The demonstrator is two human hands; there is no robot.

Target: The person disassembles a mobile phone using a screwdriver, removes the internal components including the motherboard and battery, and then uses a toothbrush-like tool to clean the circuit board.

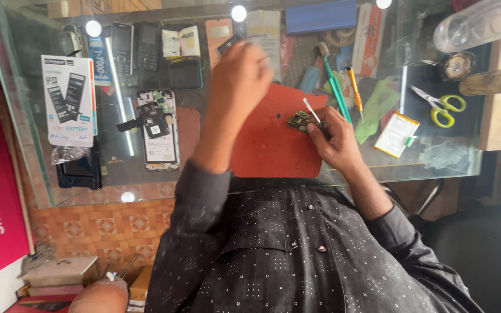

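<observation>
1. Glass makes up our big table top, and many small things lie on it.
2. We see a red mat in the middle of the glass, right in front of us.
3. We see an opened phone with its back off, lying to the left of the mat.
4. Our left hand is lifted above the mat. It looks curled, with the fingers bunched, but it is blurry, so we cannot tell if it holds anything.
5. Our right hand is closed on a small green circuit board at the mat's right edge.
6. We see yellow scissors far to the right.
7. A thin white stick pokes up from our right hand.
</observation>
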